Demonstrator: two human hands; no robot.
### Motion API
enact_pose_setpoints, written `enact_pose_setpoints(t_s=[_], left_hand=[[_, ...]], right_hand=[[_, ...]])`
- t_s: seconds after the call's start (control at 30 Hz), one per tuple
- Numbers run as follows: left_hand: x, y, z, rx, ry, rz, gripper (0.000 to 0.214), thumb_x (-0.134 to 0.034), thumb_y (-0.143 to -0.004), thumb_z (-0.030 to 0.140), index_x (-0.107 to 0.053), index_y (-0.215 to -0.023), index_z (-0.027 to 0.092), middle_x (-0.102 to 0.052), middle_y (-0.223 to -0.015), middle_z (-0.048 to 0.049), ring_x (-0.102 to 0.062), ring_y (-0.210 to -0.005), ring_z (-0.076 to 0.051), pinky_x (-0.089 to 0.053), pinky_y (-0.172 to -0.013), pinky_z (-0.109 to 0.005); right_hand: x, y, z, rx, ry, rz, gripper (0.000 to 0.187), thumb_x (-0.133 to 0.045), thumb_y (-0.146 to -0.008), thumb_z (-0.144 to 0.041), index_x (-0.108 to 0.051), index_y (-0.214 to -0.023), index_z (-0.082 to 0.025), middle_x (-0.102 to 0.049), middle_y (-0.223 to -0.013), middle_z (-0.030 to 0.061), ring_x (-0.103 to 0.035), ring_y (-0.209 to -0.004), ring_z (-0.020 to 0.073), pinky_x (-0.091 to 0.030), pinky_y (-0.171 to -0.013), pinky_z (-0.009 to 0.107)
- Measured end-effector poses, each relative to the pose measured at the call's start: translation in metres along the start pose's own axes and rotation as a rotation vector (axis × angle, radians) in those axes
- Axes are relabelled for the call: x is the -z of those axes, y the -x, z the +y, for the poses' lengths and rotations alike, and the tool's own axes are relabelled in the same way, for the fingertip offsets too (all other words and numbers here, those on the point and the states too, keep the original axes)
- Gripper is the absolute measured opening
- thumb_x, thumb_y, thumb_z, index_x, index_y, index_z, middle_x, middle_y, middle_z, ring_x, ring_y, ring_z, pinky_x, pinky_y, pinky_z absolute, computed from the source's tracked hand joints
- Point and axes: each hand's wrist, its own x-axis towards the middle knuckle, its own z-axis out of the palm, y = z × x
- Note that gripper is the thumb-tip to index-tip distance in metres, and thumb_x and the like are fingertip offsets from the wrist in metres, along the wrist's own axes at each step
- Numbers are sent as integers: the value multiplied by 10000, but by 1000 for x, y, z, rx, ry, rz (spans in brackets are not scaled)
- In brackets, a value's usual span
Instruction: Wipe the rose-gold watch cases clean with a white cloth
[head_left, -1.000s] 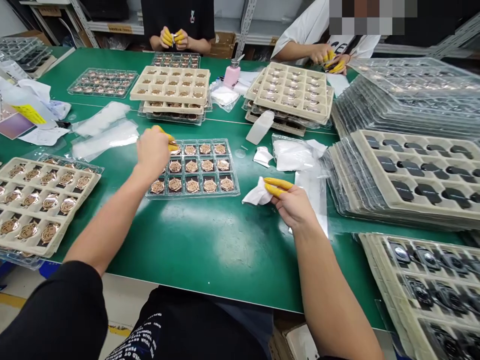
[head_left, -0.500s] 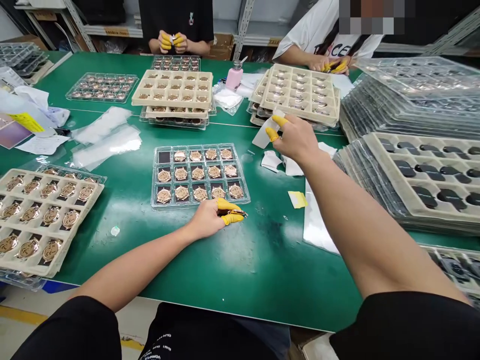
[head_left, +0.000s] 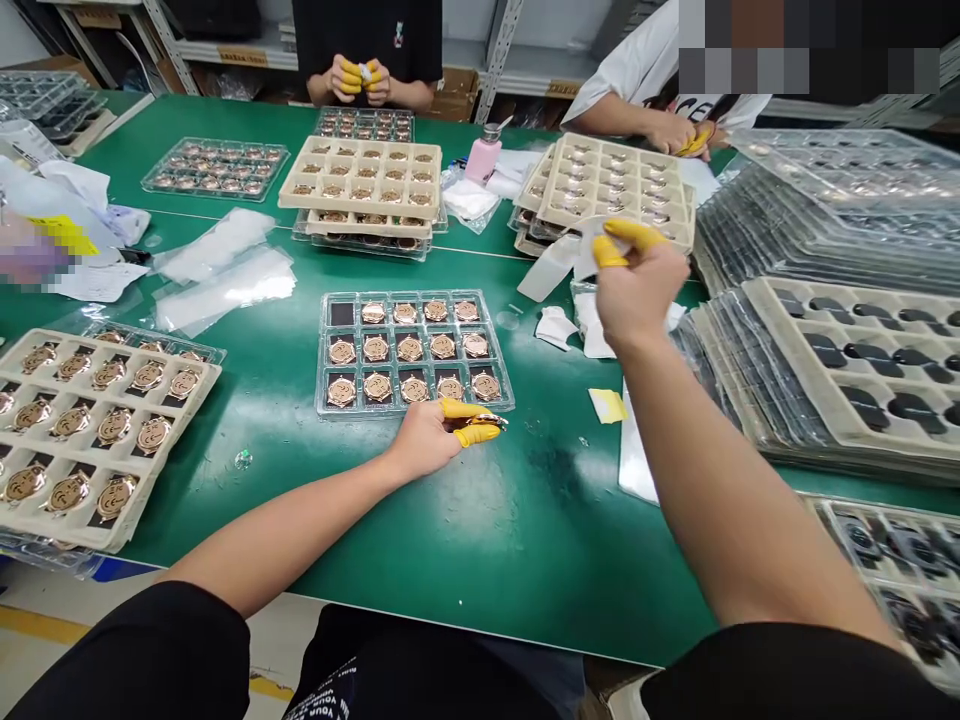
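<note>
My left hand [head_left: 431,438], with yellow finger cots, rests on the green table just in front of a clear tray [head_left: 415,352] of copper-coloured round parts. Its thumb and forefinger pinch one such copper part [head_left: 482,421]. My right hand [head_left: 637,285] is raised above the table to the right of the tray. Its capped fingers pinch a white wipe [head_left: 589,250]. Beneath it lie a white bottle [head_left: 549,268] and crumpled white wipes [head_left: 556,326].
A beige tray of copper parts [head_left: 90,430] sits at my left. Stacks of trays [head_left: 840,340] fill the right side. Two other people work at the far edge, behind beige tray stacks [head_left: 362,185] and a pink bottle [head_left: 483,155]. A yellow scrap [head_left: 607,405] lies nearby.
My left hand took a copper part from the tray's back-left corner and brought it down in front of the tray. My right hand dropped its wipe, reached forward and lifted another wipe.
</note>
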Motion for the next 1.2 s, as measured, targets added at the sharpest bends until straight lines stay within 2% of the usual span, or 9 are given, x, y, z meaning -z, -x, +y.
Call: enact_pose_setpoints(t_s=[0.07,0.13,0.27,0.37,0.5,0.63,0.8,0.93,1.2], left_hand=[[-1,0,-1,3,3,24,274,-830,-750,383,-841,-974,226,-813,-995,-79,-749,-887,-206,-612,-873,-351],[-1,1,0,-7,-11,35,249,-814,-758,351,-839,-973,229,-812,-986,-73,-751,-863,-200,-620,-864,-354],[-1,1,5,-15,-28,32,212,-793,-752,272,-838,-955,231,-808,-985,-69,-758,-872,-198,-633,-873,-354],[-1,2,8,27,1,42,218,-820,-726,277,-837,-938,230,-807,-1016,-71,-764,-889,-208,-636,-873,-349],[-1,5,9,11,-35,19,221,-849,-708,345,-834,-885,214,-794,-906,-56,-753,-835,-201,-625,-804,-314],[-1,6,8,5,-79,56,216,-848,-701,347,-835,-868,211,-778,-874,-59,-735,-804,-193,-605,-760,-298],[-1,5,5,4,-5,103,228,-861,-689,338,-838,-885,223,-787,-928,-69,-731,-855,-201,-608,-817,-321],[1,10,8,-70,-210,102,131,-827,-753,324,-833,-833,220,-768,-807,-52,-693,-756,-177,-567,-718,-296],[-1,10,11,-265,-286,163,145,-787,-842,280,-829,-977,247,-795,-918,-40,-708,-818,-159,-578,-764,-286]], right_hand=[[17,34,-8,-153,-179,-38,266,-601,-912,-271,-709,-1130,-164,-734,-1207,148,-689,-1076,247,-553,-960,411],[36,79,-13,-372,-214,-147,205,-736,-772,-270,-763,-956,-185,-779,-1034,99,-712,-967,258,-582,-880,420],[59,160,-20,-447,-213,-299,223,-826,-684,-374,-808,-873,-257,-801,-946,39,-733,-940,250,-600,-887,406],[55,189,-29,-435,-321,-355,284,-837,-713,-425,-818,-959,-284,-807,-1004,31,-743,-947,238,-614,-866,385],[40,199,-39,-185,-295,-475,215,-752,-814,-380,-825,-1000,-302,-801,-913,19,-731,-801,203,-604,-773,357],[36,197,-35,169,-50,-416,231,-650,-847,-251,-835,-970,-316,-782,-782,19,-688,-672,180,-546,-651,319],[36,198,-21,291,43,-364,270,-627,-840,-212,-833,-968,-331,-794,-811,25,-723,-721,196,-553,-653,321],[29,206,-18,397,47,-357,345,-610,-819,-136,-827,-999,-335,-815,-974,33,-753,-816,208,-577,-706,335],[35,192,-18,528,11,-253,259,-652,-877,-119,-798,-1042,-254,-782,-850,22,-708,-688,126,-539,-587,220]])
